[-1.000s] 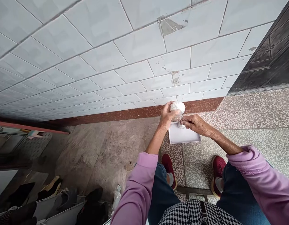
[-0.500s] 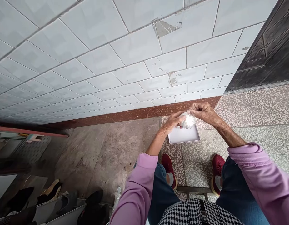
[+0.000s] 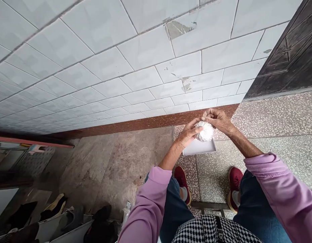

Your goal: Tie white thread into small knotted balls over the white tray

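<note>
Head view: we are gripping a round, ridged white ball point(image 3: 204, 131) with our left hand point(image 3: 188, 133) and right hand point(image 3: 218, 118) over a flat white box point(image 3: 199, 148).

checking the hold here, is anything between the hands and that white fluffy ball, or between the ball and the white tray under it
Nothing visible. The left hand and right hand both touch the white fluffy ball directly, with bare fingers. The ball is held just above the white tray on the floor, with only open air showing between them.
</note>
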`<state>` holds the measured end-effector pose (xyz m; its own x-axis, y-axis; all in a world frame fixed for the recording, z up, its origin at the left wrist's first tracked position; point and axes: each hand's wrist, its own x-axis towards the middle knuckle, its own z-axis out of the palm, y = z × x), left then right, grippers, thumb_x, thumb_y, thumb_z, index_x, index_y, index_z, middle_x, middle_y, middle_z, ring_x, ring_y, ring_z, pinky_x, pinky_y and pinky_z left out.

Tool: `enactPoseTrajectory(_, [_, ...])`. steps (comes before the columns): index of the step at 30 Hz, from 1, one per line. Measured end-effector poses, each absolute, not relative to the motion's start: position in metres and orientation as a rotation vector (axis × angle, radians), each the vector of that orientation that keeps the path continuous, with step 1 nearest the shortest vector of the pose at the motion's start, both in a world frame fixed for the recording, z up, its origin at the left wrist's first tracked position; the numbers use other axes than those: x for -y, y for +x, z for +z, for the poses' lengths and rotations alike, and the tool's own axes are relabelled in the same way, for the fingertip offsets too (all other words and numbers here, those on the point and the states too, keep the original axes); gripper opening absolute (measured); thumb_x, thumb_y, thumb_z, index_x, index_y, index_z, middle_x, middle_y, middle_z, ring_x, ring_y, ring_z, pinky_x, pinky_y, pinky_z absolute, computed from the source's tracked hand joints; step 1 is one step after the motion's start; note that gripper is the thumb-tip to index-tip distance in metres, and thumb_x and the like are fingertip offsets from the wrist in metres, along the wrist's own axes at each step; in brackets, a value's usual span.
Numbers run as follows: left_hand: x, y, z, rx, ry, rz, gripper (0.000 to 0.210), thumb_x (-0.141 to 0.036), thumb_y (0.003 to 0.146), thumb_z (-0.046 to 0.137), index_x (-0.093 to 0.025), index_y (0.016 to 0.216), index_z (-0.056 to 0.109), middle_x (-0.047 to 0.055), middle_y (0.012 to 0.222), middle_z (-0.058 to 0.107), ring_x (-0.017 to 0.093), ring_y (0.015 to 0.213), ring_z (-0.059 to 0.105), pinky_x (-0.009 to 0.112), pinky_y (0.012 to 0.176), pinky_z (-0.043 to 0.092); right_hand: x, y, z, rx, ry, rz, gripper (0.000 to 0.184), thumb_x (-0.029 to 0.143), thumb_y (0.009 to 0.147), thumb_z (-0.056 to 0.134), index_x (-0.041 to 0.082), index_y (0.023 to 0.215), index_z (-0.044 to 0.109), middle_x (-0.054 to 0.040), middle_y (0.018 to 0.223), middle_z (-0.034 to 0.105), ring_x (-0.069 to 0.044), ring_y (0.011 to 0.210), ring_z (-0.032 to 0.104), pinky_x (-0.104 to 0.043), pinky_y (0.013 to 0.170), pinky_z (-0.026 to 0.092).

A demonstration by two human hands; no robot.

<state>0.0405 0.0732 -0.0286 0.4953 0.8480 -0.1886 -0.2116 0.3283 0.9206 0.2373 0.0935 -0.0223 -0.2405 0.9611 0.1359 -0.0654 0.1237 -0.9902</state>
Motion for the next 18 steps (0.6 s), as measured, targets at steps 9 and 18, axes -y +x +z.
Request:
enactPoseTrajectory(9, [-0.071, 0.043, -0.030, -0.729, 0.841, 0.818, 0.073, -0.040, 0.049, 0.107, -0.016, 0.108, 0.072, 0.006, 0.101, 0.072, 0.019, 0.091, 0.067, 0.034, 0.088, 0.050, -0.100, 0.229, -0.037, 1.348, -1.051, 1.140, 0.046, 0.060, 0.079, 0.086, 0.019, 0.080, 0.063, 0.0049, 0.060, 0.047, -0.010, 0.053, 0.038, -0.026, 0.049, 0.029])
enactPoseTrajectory(18, [-0.093, 0.041, -0.025, -0.730, 0.691, 1.173, 0.067, -0.051, 0.052, 0.104, -0.017, 0.103, 0.075, 0.007, 0.109, 0.075, 0.021, 0.102, 0.070, 0.035, 0.094, 0.055, -0.094, 0.218, -0.042, 1.681, -1.118, 1.058, 0.041, 0.055, 0.096, 0.057, 0.020, 0.074, 0.057, 0.0002, 0.061, 0.054, -0.014, 0.056, 0.046, -0.029, 0.057, 0.034])
